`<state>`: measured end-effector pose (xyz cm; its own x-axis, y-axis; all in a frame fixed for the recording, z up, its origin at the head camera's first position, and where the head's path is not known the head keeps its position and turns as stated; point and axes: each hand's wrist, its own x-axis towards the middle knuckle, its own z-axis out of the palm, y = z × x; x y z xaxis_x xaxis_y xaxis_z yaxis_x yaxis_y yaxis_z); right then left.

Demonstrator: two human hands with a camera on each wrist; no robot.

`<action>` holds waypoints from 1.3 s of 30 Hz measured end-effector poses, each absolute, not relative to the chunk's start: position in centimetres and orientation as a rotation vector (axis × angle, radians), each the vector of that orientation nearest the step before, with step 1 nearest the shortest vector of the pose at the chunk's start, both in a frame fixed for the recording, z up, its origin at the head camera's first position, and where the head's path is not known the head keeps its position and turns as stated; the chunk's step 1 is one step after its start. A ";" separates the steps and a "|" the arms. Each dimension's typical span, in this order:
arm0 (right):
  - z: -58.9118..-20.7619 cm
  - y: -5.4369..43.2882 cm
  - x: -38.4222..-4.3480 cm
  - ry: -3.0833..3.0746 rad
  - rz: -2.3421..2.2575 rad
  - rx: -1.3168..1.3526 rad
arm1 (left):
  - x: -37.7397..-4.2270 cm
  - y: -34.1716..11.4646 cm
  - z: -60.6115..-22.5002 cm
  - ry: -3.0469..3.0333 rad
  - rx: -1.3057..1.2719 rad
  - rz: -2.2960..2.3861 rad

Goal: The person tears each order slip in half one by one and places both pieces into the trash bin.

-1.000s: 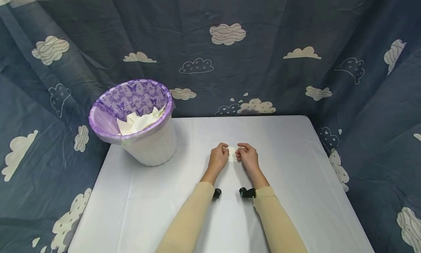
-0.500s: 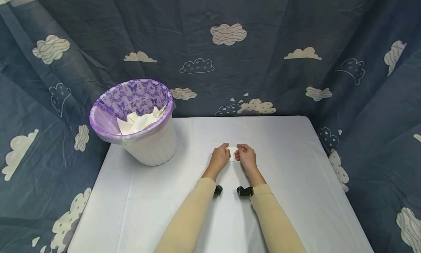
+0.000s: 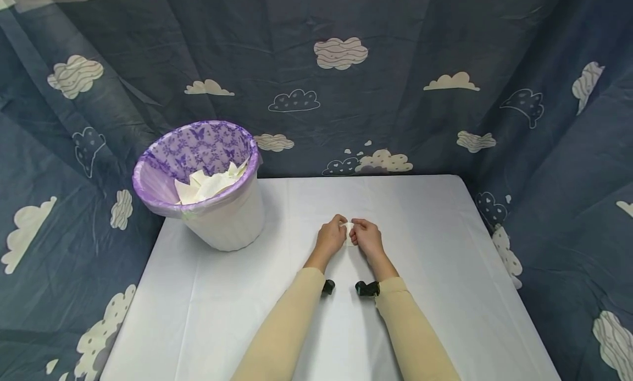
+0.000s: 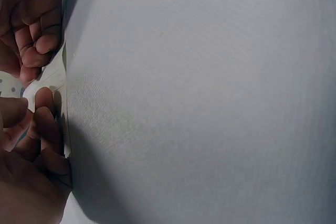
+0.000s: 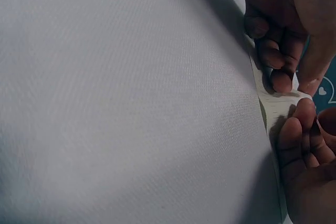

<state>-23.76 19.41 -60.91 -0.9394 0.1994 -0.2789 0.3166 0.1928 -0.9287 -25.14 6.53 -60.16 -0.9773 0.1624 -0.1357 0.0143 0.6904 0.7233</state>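
Observation:
A small piece of off-white paper (image 3: 349, 237) is between my two hands over the middle of the white table. In the right wrist view the paper (image 5: 275, 106) shows faint lines and is bent near the fingertips. My left hand (image 3: 331, 238) pinches its left side, thumb and forefinger at the top edge. From the right, my right hand (image 3: 368, 239) pinches it close to the left fingertips, its other fingers curled. The left wrist view has both hands at its left edge, with the paper (image 4: 56, 77) between them. The fingers hide much of the paper.
A white bin (image 3: 232, 221) with a purple patterned liner (image 3: 198, 144) stands at the table's back left. Pieces of off-white paper (image 3: 212, 184) lie in it. A dark curtain (image 3: 395, 111) with clouds surrounds the white table (image 3: 435, 271). Each wrist carries a small black camera (image 3: 367, 288).
The right hand has moved slightly left, towards the left hand. Less of the paper shows between them, and it looks bent now where it lay flat before.

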 end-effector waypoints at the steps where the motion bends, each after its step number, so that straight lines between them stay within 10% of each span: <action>1: -60.9 19.4 -23.7 2.357 -1.859 0.499 | -25.1 6.5 -60.2 2.717 0.149 1.170; 39: -54.3 17.4 -21.3 2.483 -1.824 0.200 | -22.5 4.2 -55.0 2.789 0.340 1.638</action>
<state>-21.30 17.36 -54.27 -0.9902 0.0721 -0.1200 0.1360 0.2942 -0.9460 -22.52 4.18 -55.00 -0.9721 0.1232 0.1998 0.2345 0.4723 0.8497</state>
